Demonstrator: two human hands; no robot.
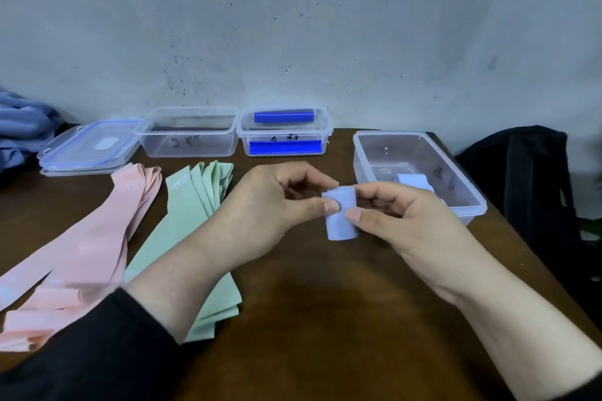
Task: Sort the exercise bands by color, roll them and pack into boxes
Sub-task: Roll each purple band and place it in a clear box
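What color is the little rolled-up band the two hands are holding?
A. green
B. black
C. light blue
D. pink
C: the rolled band pinched between the left hand and the right hand is light blue, while the pink bands and green bands lie flat on the table.

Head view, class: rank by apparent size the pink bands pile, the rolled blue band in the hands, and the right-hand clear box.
1. Pink bands pile
2. Right-hand clear box, though it lies farther away
3. Rolled blue band
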